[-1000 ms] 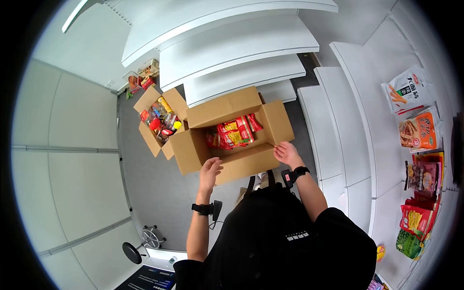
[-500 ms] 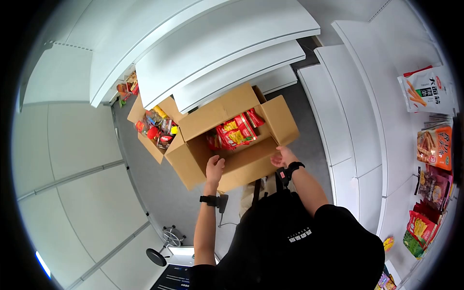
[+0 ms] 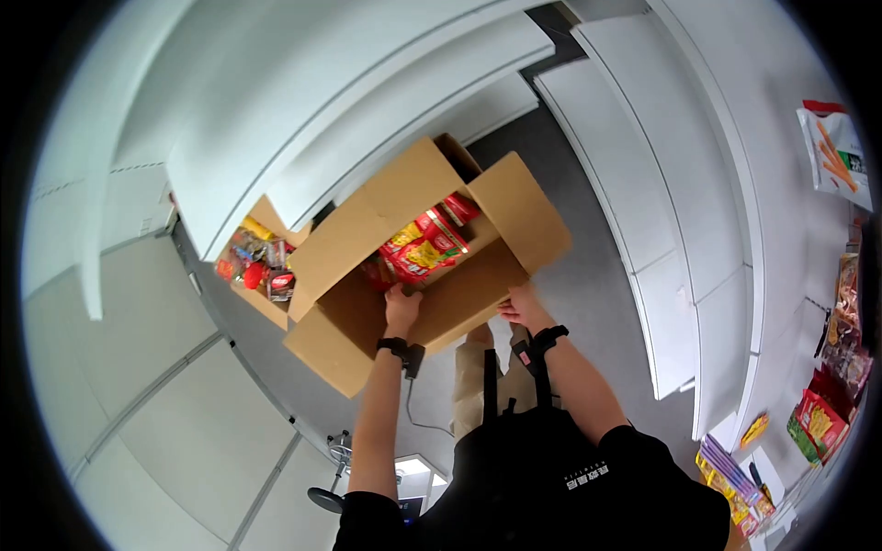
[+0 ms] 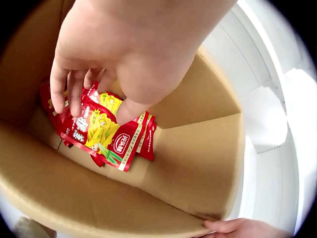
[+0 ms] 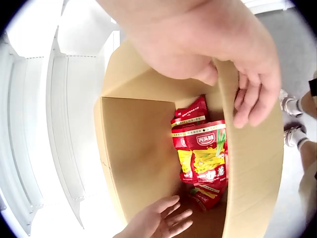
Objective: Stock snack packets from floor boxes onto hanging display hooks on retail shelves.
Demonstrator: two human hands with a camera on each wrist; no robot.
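Reaching into the cardboard box (image 3: 514,207), the left hand (image 3: 401,308) spreads loose, straight fingers over glossy red-and-yellow snack packets (image 4: 106,134) just beneath it. The right hand (image 3: 517,306) pinches the box's stiff brown wall.

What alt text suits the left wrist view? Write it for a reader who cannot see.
A left hand reaches, fingers loose, into an open cardboard box, just above red and yellow snack packets on its floor. The right hand holds the box's rim at the lower edge.
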